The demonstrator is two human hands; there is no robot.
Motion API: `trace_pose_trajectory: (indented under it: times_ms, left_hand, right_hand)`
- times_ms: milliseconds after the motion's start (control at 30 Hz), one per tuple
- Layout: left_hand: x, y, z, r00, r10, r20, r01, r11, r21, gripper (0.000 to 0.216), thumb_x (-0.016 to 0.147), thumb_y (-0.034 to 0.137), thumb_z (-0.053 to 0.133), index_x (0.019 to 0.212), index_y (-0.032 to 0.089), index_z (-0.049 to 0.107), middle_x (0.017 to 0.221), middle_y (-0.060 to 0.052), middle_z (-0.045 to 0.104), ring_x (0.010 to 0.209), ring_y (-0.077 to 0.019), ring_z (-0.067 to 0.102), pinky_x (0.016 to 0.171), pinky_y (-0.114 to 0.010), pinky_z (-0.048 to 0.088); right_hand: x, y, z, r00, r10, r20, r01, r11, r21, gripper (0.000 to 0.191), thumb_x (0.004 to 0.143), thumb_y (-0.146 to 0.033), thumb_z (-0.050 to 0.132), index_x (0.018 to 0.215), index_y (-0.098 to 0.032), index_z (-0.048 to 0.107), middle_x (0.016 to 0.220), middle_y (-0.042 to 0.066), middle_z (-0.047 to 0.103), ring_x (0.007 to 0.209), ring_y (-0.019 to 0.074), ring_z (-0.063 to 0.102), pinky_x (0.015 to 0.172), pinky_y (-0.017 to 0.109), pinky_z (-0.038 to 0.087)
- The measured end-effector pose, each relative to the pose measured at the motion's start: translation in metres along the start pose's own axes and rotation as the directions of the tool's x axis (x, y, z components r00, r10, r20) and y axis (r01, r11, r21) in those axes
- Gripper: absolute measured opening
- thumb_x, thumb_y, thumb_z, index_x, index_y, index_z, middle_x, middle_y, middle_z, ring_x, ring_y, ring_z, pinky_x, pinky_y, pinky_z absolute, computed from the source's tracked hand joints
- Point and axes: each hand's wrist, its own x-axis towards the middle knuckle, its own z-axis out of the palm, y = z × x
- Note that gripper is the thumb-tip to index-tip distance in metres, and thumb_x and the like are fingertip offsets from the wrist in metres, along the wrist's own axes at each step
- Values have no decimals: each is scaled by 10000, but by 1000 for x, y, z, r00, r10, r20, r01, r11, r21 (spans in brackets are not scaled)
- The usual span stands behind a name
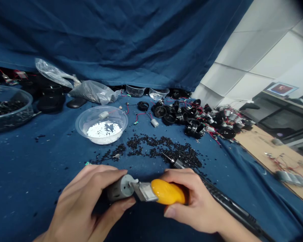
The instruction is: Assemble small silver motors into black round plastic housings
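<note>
My left hand (83,201) is closed around a small silver electric motor (121,188), its shaft end turned to the right. A small whitish piece (133,181) sits on the shaft. In my right hand (192,198) is a yellow-handled utility knife (168,192), whose metal tip meets the shaft end of the motor. Whether the blade edge is under the whitish piece or only beside it, I cannot tell. Beyond the hands stands a clear plastic bowl (102,126) with many small white pieces and one motor (104,115) in it.
Small black screws (166,148) are spread over the blue cloth (53,148). A black electric screwdriver (227,201) lies by my right forearm. Black housings and wired motors (194,117) are heaped at the back right. A tub of black parts (10,107) stands left, near plastic bags (93,90).
</note>
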Motion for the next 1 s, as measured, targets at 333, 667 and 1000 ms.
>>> trace_pose_trajectory:
  times_ms: [333,667,1000]
  left_hand:
    - [2,0,5,999,-29,-30,30,999,32,136,864,264,647,999,256,634,802,39,717,701,-143,671,617,-268,521]
    - [0,0,0,999,-30,-23,31,997,66,147,848,239,664,992,237,637,823,25,712,741,-149,669,655,-258,518]
    - [0,1,0,1000,-27,-11,28,998,61,182,837,172,652,1014,214,635,841,26,693,746,-127,647,663,-229,499]
  right_hand:
    - [2,-3,-1,998,62,1,-62,997,36,271,789,-412,772,873,-167,691,712,-8,600,590,117,495,545,228,371]
    - [3,-3,-4,998,69,3,-70,997,41,283,800,-434,751,856,-165,685,690,-8,584,569,119,474,529,234,362]
    - [2,-3,-3,996,85,8,-85,996,4,300,795,-449,754,863,-165,686,695,-2,592,588,128,488,543,240,365]
